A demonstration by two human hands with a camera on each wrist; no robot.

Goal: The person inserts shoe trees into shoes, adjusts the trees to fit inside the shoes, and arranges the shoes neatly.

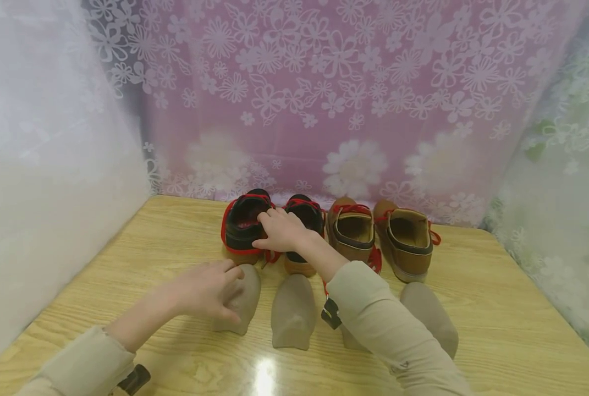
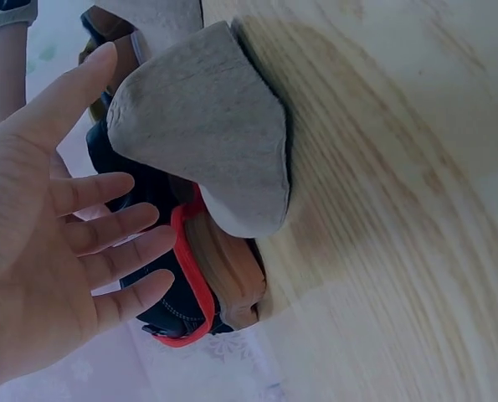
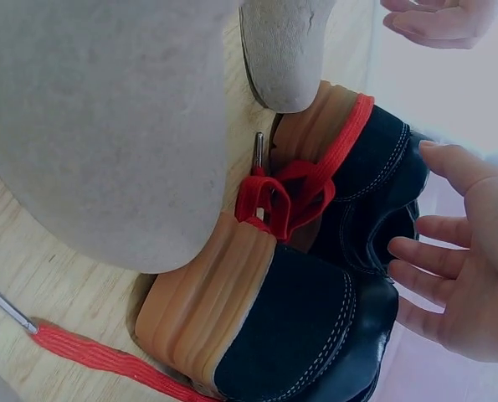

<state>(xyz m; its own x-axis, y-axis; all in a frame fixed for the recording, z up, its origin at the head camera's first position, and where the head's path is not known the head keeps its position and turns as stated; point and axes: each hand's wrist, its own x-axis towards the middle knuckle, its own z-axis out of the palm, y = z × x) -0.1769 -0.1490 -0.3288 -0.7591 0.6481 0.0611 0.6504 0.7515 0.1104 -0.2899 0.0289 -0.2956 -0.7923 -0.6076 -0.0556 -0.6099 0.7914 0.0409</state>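
Note:
My left hand (image 1: 205,289) hovers at the leftmost grey moulded shoe insert (image 1: 251,289), fingers spread and relaxed; in the left wrist view its palm (image 2: 31,251) shows nothing held. Reaching over the black shoes, my right hand (image 1: 285,231) has loosely bent fingers near the opening of the left black shoe (image 1: 241,239), which has red trim. Its neighbour, another black shoe (image 1: 315,220), is partly covered by that hand. The right wrist view shows the right palm (image 3: 483,268) beside the dark shoe uppers (image 3: 307,327), holding nothing; whether fingertips touch a shoe I cannot tell.
Two brown shoes (image 1: 356,253) with red laces stand to the right in the same row. More grey inserts (image 1: 294,311) lie in front on the wooden table (image 1: 185,357), one mostly hidden by the right sleeve (image 1: 373,308). A pink floral curtain (image 1: 299,137) hangs behind.

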